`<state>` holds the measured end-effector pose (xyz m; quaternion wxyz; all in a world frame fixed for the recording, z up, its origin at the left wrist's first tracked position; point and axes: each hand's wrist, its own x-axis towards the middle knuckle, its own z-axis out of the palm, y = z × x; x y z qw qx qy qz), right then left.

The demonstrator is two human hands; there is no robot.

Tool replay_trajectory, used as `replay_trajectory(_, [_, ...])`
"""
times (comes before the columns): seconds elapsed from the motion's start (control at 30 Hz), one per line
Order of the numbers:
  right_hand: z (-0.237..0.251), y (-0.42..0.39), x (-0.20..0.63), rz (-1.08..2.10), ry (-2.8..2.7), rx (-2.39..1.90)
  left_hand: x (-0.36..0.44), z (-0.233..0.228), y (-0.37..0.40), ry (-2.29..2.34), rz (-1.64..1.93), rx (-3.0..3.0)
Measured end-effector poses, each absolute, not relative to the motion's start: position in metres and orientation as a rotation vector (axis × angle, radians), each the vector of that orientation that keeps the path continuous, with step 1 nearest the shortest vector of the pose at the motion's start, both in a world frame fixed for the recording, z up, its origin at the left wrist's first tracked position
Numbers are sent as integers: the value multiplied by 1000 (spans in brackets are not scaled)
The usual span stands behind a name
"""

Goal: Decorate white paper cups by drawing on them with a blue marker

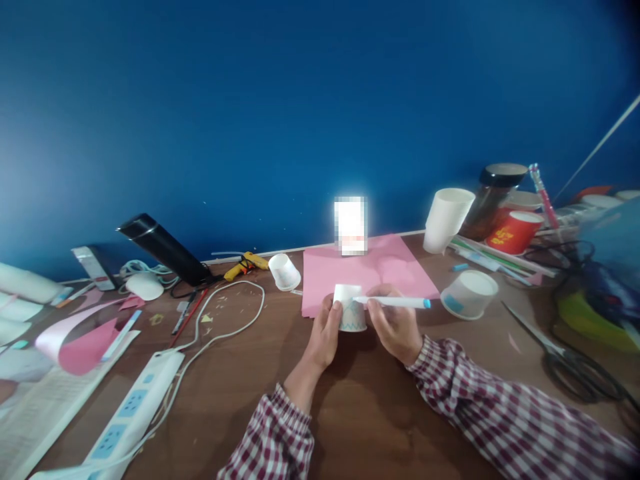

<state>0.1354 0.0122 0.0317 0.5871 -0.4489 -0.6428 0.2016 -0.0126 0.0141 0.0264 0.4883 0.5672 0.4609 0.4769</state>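
Note:
My left hand (324, 333) grips a small white paper cup (351, 312), held upside down just above the brown table (350, 413). Blue zigzag lines run around the cup's side. My right hand (395, 328) holds a white marker (395, 302) with a blue end, and its tip rests against the cup. Both hands hover at the near edge of a pink paper sheet (360, 270). Both of my sleeves are red-and-white checked.
Other white cups (284, 272), (470, 294) and a stack (445, 219) stand around the pink sheet. Scissors (560, 353) lie at the right. A power strip (133, 413), cable, yellow glue gun (245, 264), black flask (165, 250) and pink paper scraps are on the left. Jar and red cup at back right.

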Motion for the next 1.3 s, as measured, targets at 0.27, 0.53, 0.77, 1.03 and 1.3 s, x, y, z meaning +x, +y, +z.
replay_trajectory(0.27, [31, 12, 135, 474, -1499, -1036, -13, 25, 13, 1119, 1145, 1369])
replay_trajectory(0.53, [28, 13, 135, 500, -1480, -1020, -13, 26, 13, 1117, 1144, 1380])
replay_trajectory(0.77, [30, 14, 135, 491, -1505, -1023, -12, 24, 14, 1102, 1160, 1369])
replay_trajectory(1.03, [32, 10, 136, 456, -1547, -1056, -13, 24, 13, 1123, 1156, 1401])
replay_trajectory(1.3, [30, 10, 135, 503, -1559, -1040, -14, 27, 15, 1141, 1142, 1432])
